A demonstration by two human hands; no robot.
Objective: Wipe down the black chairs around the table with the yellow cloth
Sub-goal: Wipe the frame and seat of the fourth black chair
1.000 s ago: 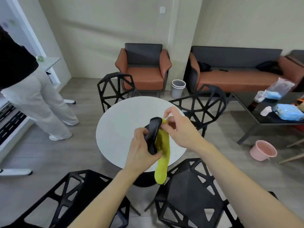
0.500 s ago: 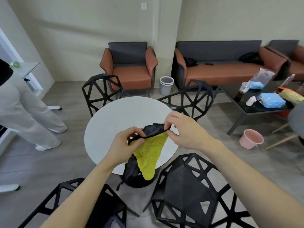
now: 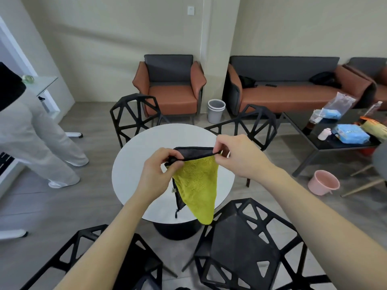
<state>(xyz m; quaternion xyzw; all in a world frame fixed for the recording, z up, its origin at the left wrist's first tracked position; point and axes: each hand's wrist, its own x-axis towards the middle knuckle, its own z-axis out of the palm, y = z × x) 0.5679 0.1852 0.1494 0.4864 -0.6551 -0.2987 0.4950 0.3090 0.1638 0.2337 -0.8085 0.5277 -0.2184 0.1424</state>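
The yellow cloth (image 3: pixel 196 185), dark grey on its back, hangs spread in the air over the round white table (image 3: pixel 142 160). My left hand (image 3: pixel 158 170) pinches its top left corner and my right hand (image 3: pixel 240 155) pinches the top right corner. Several black lattice chairs ring the table: one at the near right (image 3: pixel 249 245) right under the cloth's tip, one at the near left (image 3: pixel 104 260), one at the far left (image 3: pixel 132 116) and one at the far right (image 3: pixel 253 122).
A person in pale trousers (image 3: pixel 35 143) stands on the left. Behind the table are an orange armchair (image 3: pixel 169 91), a grey bin (image 3: pixel 216 110) and an orange sofa (image 3: pixel 289 93). A black coffee table (image 3: pixel 335 143) with packages and a pink bucket (image 3: pixel 323 182) are at right.
The cloth was bunched in both hands and is now pulled open, its top edge stretched wider between them. The view has shifted slightly.
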